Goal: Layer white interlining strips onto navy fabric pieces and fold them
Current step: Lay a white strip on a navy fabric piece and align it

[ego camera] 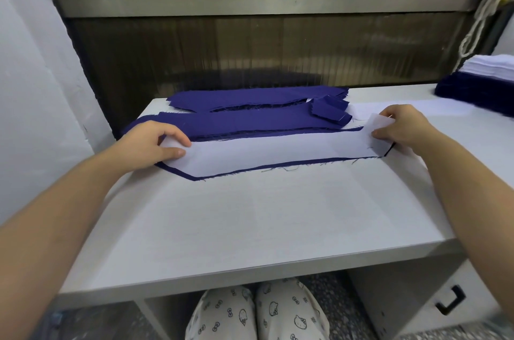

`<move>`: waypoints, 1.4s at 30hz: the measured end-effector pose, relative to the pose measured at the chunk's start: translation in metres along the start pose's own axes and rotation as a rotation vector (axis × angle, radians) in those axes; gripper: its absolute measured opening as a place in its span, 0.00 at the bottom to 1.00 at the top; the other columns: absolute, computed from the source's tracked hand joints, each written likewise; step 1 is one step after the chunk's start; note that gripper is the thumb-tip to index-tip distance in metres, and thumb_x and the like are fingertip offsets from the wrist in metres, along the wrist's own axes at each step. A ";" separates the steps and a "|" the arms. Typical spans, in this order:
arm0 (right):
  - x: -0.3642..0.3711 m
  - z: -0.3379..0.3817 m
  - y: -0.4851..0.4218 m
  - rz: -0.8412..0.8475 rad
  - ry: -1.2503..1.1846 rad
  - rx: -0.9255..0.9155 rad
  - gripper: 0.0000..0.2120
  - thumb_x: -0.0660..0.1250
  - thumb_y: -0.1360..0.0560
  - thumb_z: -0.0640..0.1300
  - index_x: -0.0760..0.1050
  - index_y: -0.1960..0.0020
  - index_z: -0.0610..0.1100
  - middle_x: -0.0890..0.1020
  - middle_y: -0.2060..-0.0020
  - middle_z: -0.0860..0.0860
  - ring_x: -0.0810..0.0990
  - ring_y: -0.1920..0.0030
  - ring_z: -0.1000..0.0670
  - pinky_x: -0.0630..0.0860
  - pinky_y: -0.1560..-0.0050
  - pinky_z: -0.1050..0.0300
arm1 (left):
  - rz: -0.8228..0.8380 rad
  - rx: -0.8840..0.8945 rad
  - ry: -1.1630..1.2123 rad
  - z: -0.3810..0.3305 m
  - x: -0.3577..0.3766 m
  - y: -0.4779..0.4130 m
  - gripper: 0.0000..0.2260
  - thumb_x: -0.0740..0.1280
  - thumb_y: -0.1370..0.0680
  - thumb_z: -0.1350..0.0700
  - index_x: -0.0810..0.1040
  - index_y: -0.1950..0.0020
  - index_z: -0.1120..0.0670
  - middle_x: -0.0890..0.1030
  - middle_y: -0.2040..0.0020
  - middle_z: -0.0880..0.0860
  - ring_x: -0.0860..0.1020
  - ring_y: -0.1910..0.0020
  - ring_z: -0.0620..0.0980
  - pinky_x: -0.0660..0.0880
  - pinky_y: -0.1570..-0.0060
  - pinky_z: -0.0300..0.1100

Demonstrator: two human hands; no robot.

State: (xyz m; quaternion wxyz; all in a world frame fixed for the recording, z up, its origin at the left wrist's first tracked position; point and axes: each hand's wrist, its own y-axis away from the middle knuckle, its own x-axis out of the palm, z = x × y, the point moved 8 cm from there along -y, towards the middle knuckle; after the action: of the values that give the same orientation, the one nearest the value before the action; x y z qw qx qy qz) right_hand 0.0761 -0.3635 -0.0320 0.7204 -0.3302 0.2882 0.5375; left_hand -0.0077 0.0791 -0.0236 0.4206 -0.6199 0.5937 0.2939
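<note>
Layering a white interlining strip (272,152) onto a navy piece (178,172), left grip (150,142) and right grip (400,128) pinch its ends; squaring edges, then folding, seems next.

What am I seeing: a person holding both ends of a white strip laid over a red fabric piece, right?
Not quite. The head view shows the fabric piece under the white strip is navy, not red; its navy edge borders the strip. The left hand and right hand do hold both ends.
</note>
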 end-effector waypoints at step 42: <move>0.010 -0.002 -0.016 -0.078 0.322 -0.029 0.13 0.62 0.25 0.39 0.77 0.41 0.46 0.74 0.41 0.43 0.64 0.38 0.38 0.65 0.49 0.53 | -0.014 0.128 -0.249 -0.002 0.003 -0.009 0.08 0.70 0.26 0.59 0.78 0.57 0.45 0.75 0.51 0.49 0.70 0.45 0.49 0.60 0.40 0.43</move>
State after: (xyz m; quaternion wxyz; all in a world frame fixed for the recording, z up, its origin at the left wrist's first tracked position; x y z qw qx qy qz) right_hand 0.0941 -0.3625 -0.0384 0.6804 -0.4334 0.3794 0.4532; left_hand 0.0016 0.0750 -0.0240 0.5318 -0.5546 0.5501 0.3271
